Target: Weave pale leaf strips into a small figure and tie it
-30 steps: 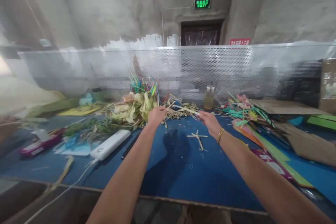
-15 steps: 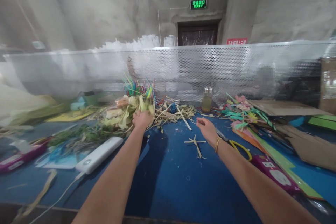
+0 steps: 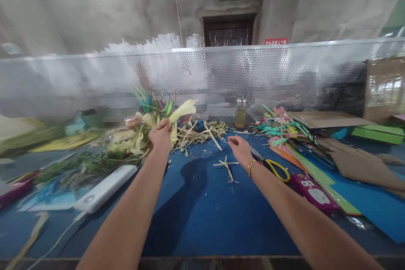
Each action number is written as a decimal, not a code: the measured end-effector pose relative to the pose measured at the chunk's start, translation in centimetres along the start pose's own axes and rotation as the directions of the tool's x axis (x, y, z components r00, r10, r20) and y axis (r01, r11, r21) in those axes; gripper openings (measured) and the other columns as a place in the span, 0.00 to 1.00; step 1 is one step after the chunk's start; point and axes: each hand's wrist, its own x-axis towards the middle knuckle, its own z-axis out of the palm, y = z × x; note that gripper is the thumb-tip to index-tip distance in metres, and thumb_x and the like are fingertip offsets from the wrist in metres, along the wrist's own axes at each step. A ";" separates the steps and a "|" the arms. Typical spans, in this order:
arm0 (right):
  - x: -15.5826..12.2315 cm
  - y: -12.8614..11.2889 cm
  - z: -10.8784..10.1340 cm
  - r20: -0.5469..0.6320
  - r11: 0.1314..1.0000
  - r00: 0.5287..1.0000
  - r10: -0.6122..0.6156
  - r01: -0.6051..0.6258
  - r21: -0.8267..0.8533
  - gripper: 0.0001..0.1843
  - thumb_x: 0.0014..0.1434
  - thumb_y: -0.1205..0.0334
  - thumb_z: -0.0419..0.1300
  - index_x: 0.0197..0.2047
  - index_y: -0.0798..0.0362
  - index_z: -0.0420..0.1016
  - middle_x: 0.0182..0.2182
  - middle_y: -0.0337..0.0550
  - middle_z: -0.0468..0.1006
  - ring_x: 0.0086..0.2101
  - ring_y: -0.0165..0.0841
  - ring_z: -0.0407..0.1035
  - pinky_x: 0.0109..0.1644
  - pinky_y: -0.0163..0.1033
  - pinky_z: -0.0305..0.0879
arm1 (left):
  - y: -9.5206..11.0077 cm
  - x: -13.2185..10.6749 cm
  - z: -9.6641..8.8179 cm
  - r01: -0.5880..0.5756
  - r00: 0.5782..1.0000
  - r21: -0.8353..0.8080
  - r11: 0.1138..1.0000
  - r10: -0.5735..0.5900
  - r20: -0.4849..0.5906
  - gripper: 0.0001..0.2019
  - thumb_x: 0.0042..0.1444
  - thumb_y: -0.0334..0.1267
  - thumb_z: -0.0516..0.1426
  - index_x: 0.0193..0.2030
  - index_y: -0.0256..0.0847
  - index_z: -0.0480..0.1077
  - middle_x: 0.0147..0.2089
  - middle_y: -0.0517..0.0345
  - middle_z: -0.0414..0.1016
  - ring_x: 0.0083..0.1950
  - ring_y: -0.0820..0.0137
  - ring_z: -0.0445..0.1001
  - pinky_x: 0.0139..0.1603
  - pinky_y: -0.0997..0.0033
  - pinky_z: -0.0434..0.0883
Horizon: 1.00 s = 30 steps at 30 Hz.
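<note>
My left hand (image 3: pixel 160 135) is closed on a pale yellow-green corn husk (image 3: pixel 183 110), which fans out to the right above a heap of husks (image 3: pixel 134 140). Over the middle of the blue table, my right hand (image 3: pixel 239 148) has its fingers pinched together. A thin pale strand (image 3: pixel 224 140) shows at those fingertips, though its far end is hard to make out. Just below and left of that hand lies a small cross-shaped figure of tied husk strips (image 3: pixel 226 166). Scissors with yellow handles (image 3: pixel 277 170) lie beside the right wrist.
A white power bank (image 3: pixel 107 187) with a cable lies at left, next to dried greenery (image 3: pixel 71 173). Behind the hands are husk scraps (image 3: pixel 193 137) and a glass bottle (image 3: pixel 240 117). Pipe-cleaner flowers (image 3: pixel 281 124), cardboard (image 3: pixel 354 160) and a purple case (image 3: pixel 313 190) are at right.
My left hand has lifted a corn husk up out of the heap. The right hand keeps its pinch near the cross-shaped figure. The whole view has shifted a little.
</note>
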 end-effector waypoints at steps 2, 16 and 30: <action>-0.2 -0.2 0.0 -0.001 1.000 1.000 0.015 -0.015 0.022 0.10 0.51 0.63 0.59 0.37 0.53 0.78 0.37 0.45 0.80 0.39 0.34 0.74 0.50 0.42 0.66 | 0.1 -1.8 1.3 0.084 0.996 -0.123 0.989 -0.088 -0.033 0.11 0.44 0.23 0.61 0.36 0.35 0.72 0.28 0.61 0.73 0.30 0.76 0.72 0.38 0.73 0.72; 1.0 -1.8 -1.1 -0.079 0.873 0.972 0.220 -0.160 0.460 0.37 0.41 0.52 0.68 0.55 0.50 0.67 0.44 0.44 0.76 0.32 0.31 0.71 0.30 0.33 0.67 | -0.7 -8.0 3.3 0.158 0.871 0.236 0.959 -0.248 0.424 0.19 0.37 0.35 0.69 0.40 0.39 0.79 0.28 0.55 0.78 0.26 0.70 0.73 0.28 0.71 0.70; -0.9 -3.2 0.9 0.169 0.790 0.934 0.315 -0.357 0.498 0.08 0.43 0.64 0.62 0.29 0.53 0.69 0.20 0.35 0.73 0.22 0.29 0.68 0.26 0.32 0.62 | 1.1 -11.0 4.4 -0.833 0.524 0.402 0.381 0.311 0.792 0.13 0.52 0.31 0.58 0.39 0.52 0.80 0.57 0.58 0.73 0.62 0.57 0.62 0.66 0.52 0.55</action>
